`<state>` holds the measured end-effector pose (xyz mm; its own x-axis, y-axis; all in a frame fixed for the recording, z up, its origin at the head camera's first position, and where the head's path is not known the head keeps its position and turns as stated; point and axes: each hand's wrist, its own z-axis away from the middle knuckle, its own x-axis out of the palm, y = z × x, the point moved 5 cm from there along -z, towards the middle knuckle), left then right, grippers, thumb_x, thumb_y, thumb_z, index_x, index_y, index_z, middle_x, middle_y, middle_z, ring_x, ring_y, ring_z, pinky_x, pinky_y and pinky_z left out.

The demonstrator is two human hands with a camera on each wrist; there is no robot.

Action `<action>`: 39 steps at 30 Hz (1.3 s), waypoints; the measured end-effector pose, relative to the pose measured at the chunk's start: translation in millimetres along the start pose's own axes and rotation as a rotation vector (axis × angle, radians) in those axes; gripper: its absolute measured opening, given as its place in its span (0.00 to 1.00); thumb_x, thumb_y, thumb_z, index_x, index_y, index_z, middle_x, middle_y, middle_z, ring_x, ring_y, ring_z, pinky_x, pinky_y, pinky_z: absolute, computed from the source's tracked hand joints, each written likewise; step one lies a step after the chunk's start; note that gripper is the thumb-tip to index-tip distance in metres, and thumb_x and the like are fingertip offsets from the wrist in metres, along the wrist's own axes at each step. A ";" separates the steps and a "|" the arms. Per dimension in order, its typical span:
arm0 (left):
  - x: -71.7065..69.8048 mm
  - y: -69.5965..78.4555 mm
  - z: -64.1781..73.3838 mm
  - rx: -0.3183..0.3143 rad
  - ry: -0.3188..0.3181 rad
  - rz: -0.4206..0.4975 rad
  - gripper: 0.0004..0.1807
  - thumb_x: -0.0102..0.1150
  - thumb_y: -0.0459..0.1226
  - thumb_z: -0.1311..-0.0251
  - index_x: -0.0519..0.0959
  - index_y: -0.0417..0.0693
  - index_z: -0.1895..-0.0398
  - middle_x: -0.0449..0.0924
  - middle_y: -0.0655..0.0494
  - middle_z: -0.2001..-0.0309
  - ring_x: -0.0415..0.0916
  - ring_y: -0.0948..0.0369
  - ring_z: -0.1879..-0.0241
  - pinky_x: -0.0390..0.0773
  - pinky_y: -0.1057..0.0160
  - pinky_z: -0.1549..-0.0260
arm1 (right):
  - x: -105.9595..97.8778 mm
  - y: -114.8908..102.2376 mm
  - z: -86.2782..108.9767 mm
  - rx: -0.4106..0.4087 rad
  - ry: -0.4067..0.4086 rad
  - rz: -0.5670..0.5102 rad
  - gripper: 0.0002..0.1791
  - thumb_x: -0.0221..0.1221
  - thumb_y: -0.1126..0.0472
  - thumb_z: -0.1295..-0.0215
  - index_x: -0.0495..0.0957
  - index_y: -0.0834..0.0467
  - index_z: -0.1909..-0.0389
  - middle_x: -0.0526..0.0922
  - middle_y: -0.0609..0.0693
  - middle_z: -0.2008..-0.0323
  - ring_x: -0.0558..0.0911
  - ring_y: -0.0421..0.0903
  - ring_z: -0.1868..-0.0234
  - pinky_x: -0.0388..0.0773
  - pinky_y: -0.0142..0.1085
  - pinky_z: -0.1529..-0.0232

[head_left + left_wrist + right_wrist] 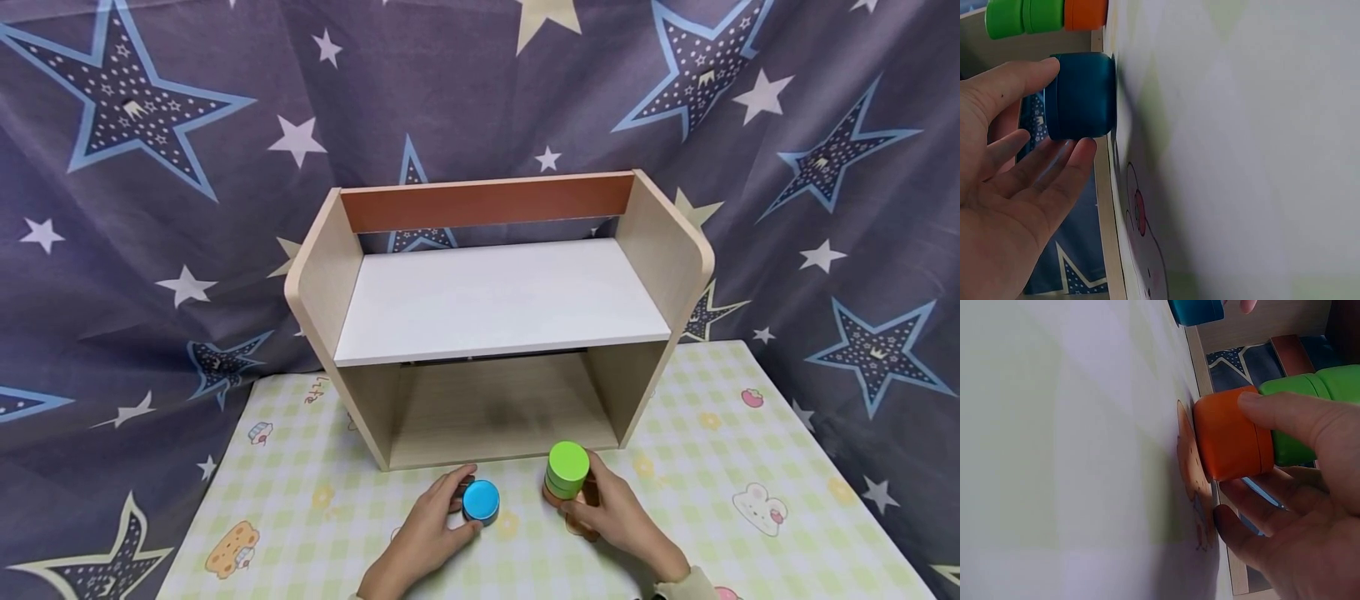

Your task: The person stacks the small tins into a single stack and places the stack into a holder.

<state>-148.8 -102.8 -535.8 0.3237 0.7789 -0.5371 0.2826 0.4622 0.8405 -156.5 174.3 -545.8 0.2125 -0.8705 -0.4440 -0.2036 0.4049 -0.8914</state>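
Note:
A small round blue lidded jar (481, 501) stands upright on the table in front of the shelf. My left hand (429, 527) holds it, the thumb on one side and fingertips on the other, as the left wrist view shows. To the right, a green lidded jar (567, 467) is stacked on an orange lidded jar (1233, 433), which stands on the table. My right hand (621, 515) grips the orange jar, thumb against its side near the seam with the green one and fingers around the opposite side.
Behind the jars stands a wooden two-level shelf (502, 300) with a white upper board and a brown back rail. A checked cloth with cartoon prints (750, 450) covers the table. A dark star-patterned curtain (480, 92) hangs behind.

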 end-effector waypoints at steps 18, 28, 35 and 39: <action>-0.7 -1.6 -2.5 -0.004 0.012 -0.003 0.43 0.73 0.29 0.45 0.63 0.41 0.26 0.71 0.43 0.37 0.73 0.52 0.41 0.80 0.59 0.46 | -1.3 2.0 -1.9 0.017 0.014 0.082 0.41 0.72 0.59 0.40 0.63 0.51 0.29 0.80 0.43 0.47 0.80 0.43 0.51 0.80 0.40 0.51; -1.6 -0.6 -1.0 0.008 0.026 0.015 0.43 0.74 0.30 0.45 0.63 0.42 0.27 0.72 0.44 0.38 0.73 0.53 0.41 0.81 0.58 0.47 | -0.8 1.4 -0.5 0.022 0.021 0.078 0.40 0.72 0.59 0.40 0.64 0.51 0.30 0.80 0.45 0.47 0.80 0.44 0.52 0.80 0.41 0.50; -2.4 0.8 -0.6 0.020 0.034 0.047 0.43 0.74 0.31 0.45 0.64 0.45 0.27 0.73 0.44 0.39 0.74 0.52 0.42 0.81 0.59 0.47 | -0.3 2.3 0.5 0.032 0.028 0.104 0.39 0.72 0.59 0.40 0.64 0.53 0.30 0.80 0.43 0.46 0.79 0.43 0.48 0.79 0.43 0.48; -3.7 2.6 -1.8 0.030 0.037 0.066 0.41 0.75 0.32 0.45 0.65 0.49 0.28 0.74 0.46 0.39 0.75 0.53 0.43 0.82 0.61 0.49 | -0.4 2.5 0.3 0.032 0.032 0.106 0.39 0.72 0.59 0.40 0.65 0.53 0.30 0.80 0.43 0.46 0.79 0.43 0.48 0.79 0.43 0.47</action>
<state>-150.9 -103.7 -531.5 0.3087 0.8230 -0.4769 0.2888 0.3966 0.8714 -156.9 175.8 -547.9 0.1609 -0.8307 -0.5330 -0.1930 0.5031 -0.8424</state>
